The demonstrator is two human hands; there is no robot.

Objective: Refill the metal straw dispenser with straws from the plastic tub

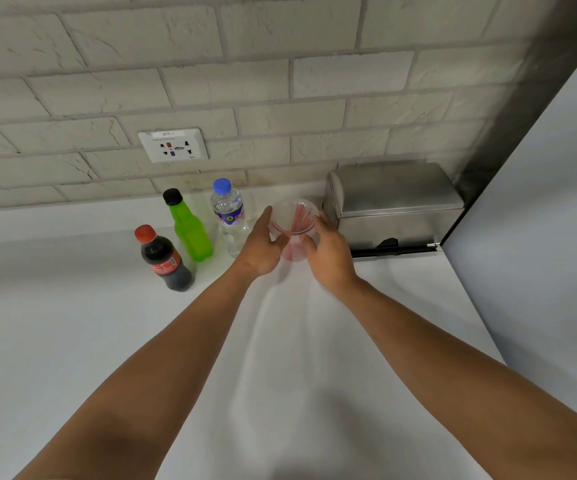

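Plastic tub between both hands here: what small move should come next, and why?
Probably lift the plastic tub toward the metal straw dispenser on its right. Left hand and right hand flank the tub, red straws inside. The dispenser's lid looks closed, so one hand must soon free up to open it.

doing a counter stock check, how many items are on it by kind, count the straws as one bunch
Bottles: 3 (cola bottle, green bottle, water bottle)
Plastic tub: 1
Straw bunch: 1
Metal straw dispenser: 1
Total: 6

left hand (263,245), right hand (328,254), cupping plastic tub (293,216)
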